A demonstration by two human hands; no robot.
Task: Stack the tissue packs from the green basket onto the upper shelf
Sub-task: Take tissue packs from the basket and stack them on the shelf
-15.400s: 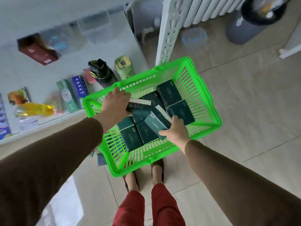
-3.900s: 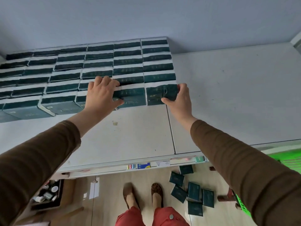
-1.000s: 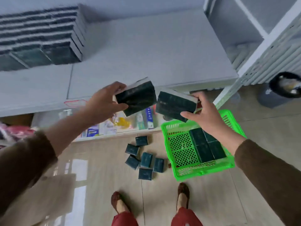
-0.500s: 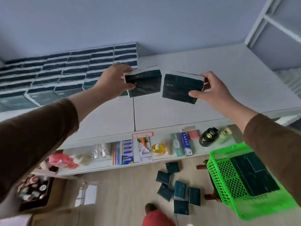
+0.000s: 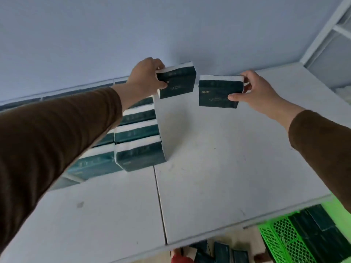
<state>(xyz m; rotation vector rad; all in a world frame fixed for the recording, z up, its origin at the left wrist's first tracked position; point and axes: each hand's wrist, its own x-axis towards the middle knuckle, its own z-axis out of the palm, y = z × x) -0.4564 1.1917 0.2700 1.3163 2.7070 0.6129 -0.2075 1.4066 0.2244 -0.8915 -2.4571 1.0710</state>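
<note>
Two tissue packs are in my hands above the upper shelf (image 5: 218, 168), one apiece. My left hand (image 5: 146, 77) pinches the left-hand pack (image 5: 177, 83) by its left edge, thumb on the dark face and fingers curled behind, and holds it upright over the far end of the stacked rows (image 5: 136, 137), close to the back wall (image 5: 133, 31). My right hand (image 5: 256, 92) grips the right-hand pack (image 5: 219, 92) by its right edge in the same way, just beside the first, with a narrow gap between them and bare shelf below. Both packs face me with the white strip uppermost, matching the shelved packs; I judge this orientation is kept so they will drop in as the next pair and extend the block toward the shelf's right edge. Edge grips leave the underside free for setting down. The green basket (image 5: 275, 242) shows under the shelf's front right corner, with dark packs (image 5: 313, 230) inside, so I judge more trips remain. Loose packs (image 5: 221, 250) lie on the floor below the front edge.
</note>
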